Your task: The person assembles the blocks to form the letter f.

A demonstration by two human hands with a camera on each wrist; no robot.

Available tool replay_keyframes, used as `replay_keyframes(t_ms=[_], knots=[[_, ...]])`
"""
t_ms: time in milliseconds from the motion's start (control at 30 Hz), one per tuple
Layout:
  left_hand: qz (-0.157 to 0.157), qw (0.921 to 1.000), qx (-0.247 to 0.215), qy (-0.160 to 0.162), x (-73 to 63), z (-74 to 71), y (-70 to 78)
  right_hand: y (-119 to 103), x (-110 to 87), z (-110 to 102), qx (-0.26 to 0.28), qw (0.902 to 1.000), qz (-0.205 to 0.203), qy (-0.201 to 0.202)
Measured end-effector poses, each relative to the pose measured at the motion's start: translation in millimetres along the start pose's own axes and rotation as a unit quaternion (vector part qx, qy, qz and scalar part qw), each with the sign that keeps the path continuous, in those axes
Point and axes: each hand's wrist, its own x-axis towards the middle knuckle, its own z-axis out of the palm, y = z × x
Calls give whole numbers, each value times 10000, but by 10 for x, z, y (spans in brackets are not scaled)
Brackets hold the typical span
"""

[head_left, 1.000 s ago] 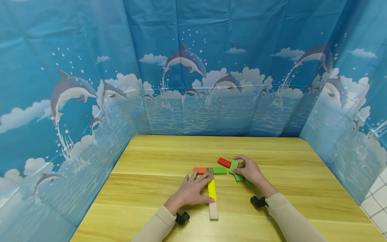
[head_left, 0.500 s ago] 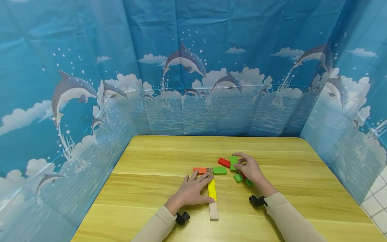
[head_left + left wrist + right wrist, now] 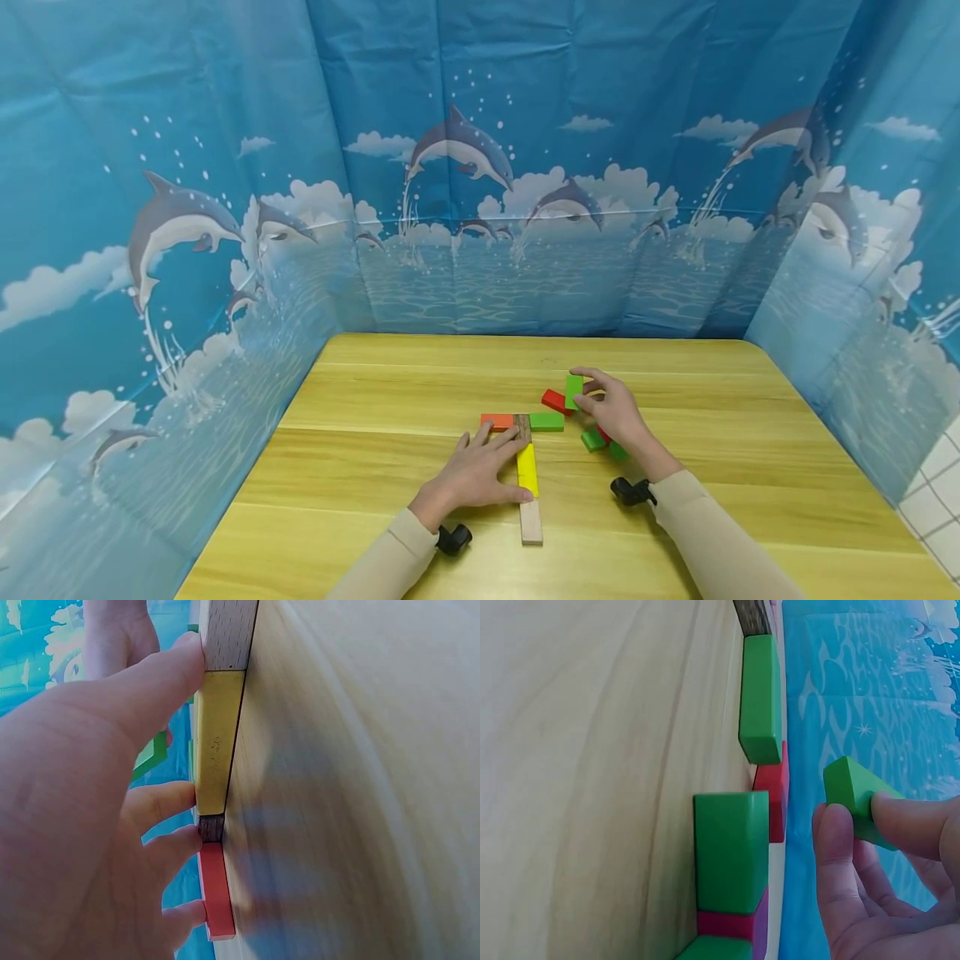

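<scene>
In the head view my left hand (image 3: 483,471) lies with spread fingers over a T-shaped row of wooden blocks. The thumb touches where the plain wood block (image 3: 531,523) meets the yellow block (image 3: 527,471). Its other fingertips rest by the dark brown block (image 3: 211,828) and the orange-red block (image 3: 216,892). A green block (image 3: 546,422) forms the T's right arm. Farther right, my right hand (image 3: 618,417) pinches another green block (image 3: 855,791) between thumb and fingers, raised above the table.
A loose red block (image 3: 554,401) lies behind the T. Under the right hand are two green blocks (image 3: 592,440) with a reddish one (image 3: 727,924) between them. A dolphin-print curtain (image 3: 480,275) surrounds the wooden table (image 3: 375,400) at the back and sides.
The right hand has lifted and moved slightly back and left with its green block, which now stands more upright and overlaps the loose red block. The left hand stays put.
</scene>
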Motion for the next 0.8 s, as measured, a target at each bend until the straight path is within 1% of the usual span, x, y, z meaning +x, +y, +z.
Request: replay_keyframes(t_ms=[233,500,800], knots=[[-5,10000,-20,25,19,7,0,-30,53,68,241,9996,-124,108],[-13,10000,25,19,21,8,0,-88,83,160,145,9995,-245,131],[-7,9999,96,31,34,13,-7,-125,173,282,61,9997,-212,97]])
